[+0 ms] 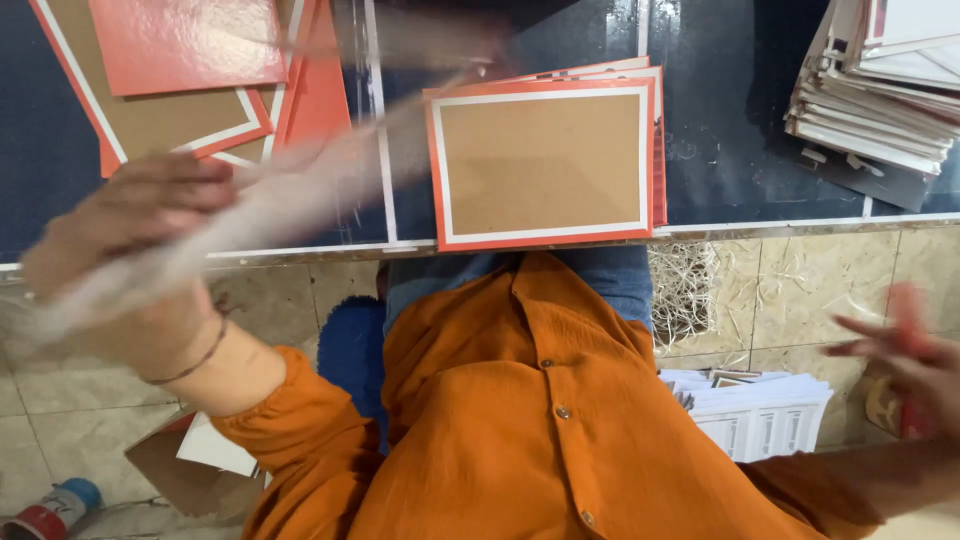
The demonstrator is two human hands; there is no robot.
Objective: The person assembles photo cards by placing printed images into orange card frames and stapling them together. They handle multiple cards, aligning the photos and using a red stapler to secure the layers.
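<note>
The left hand (120,250) is gripping a pale sheet (300,190) that is smearing into a long blurred streak, running from the fist up and to the right across the dark table (720,150); the fingers are curling closed on the sheet's near end, the wrist is wearing a thin bracelet (190,365), and an orange sleeve is bunching just below it; the sheet's far end is fading out above a brown board with a white and orange border (545,165), which is lying flat at the table's near edge on top of a few more boards of the same kind; further orange and brown boards (190,70) are overlapping at the table's far left corner, partly under the blurred sheet; the right hand (905,370) is hovering low at the right edge, well apart from the table, too blurred to say for certain how its fingers are standing, though some seem to be spreading, and something red is showing against it; just beside that hand a stack of white printed sheets (765,415) is sitting on the tiled floor (830,280); a tall stack of grey and white boards (880,85) is resting at the table's right corner; a small red and blue can (50,508) is lying on the floor at lower left, near an open cardboard box (185,465).
</note>
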